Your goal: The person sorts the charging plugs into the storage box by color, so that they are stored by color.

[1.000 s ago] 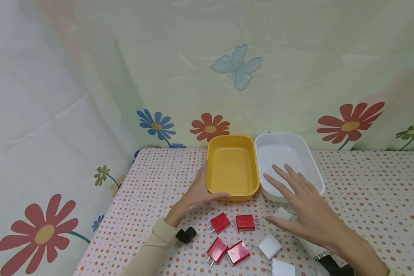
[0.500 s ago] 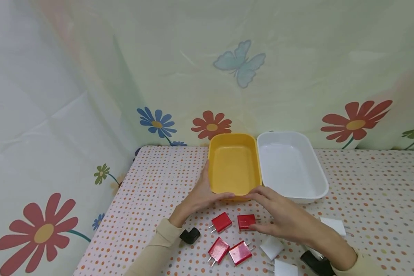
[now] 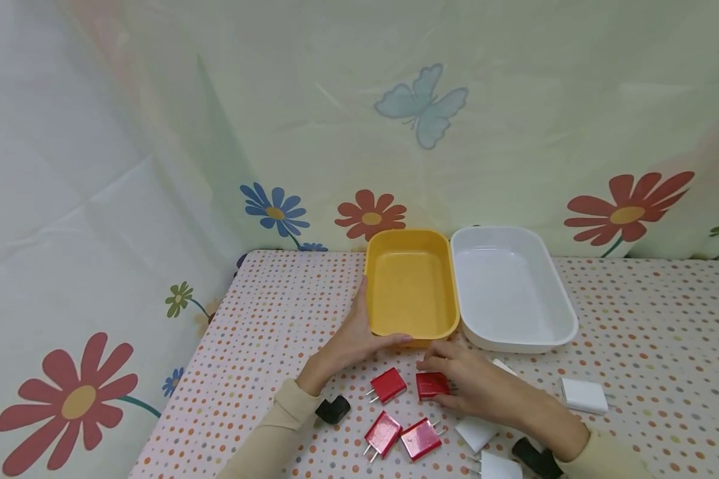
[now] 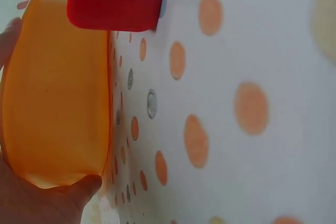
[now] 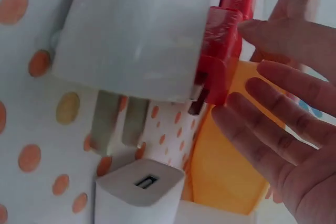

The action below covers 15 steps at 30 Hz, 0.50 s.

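- Smooth, faintly creased sheeting (image 3: 299, 133) is hanging behind your work, showing printed flowers and a pale butterfly.
- Dotted cloth (image 3: 305, 286) is covering your tabletop.
- Glossy and round-cornered, the white tray (image 3: 509, 286) is standing right beside the narrower, equally smooth yellow tray (image 3: 412, 286).
- Your left hand (image 3: 355, 336) is gripping the yellow tray's near left corner, fingers along its side and thumb along its front, just as a second ago.
- Your right hand (image 3: 473, 380) is no longer spreading over the white tray as it was then; it is reaching lower, fingers and thumb apart.
- Boxy white chargers (image 3: 584, 396) are lying around your right forearm.
- Three shiny red chargers (image 3: 421, 439) are lying left of that hand.
- Another, the far-right red charger (image 3: 431, 386), is lying on the cloth between your right fingers and thumb, prongs pointing right; whether you are touching it, I'm unable to tell.
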Each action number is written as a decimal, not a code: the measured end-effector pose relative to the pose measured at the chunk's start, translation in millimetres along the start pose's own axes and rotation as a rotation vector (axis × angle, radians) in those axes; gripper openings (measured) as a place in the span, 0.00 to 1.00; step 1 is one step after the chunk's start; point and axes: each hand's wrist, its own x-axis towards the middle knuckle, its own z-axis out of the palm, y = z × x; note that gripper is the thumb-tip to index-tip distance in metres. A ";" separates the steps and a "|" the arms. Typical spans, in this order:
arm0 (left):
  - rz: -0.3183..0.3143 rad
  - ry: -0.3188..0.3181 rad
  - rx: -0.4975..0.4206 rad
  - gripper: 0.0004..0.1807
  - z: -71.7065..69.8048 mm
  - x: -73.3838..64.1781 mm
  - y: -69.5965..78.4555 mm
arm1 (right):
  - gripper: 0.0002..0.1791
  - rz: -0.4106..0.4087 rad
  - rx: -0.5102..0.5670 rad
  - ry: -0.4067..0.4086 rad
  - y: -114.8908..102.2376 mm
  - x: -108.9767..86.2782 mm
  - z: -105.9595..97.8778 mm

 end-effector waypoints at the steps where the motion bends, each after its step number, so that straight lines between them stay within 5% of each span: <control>1: 0.006 -0.003 -0.007 0.68 0.1 0.4 0.1 | 0.23 0.001 0.002 -0.004 0.6 0.3 1.5; 15: -0.083 0.003 0.024 0.71 0.1 -2.4 2.0 | 0.22 -0.013 0.014 0.004 8.3 3.7 13.7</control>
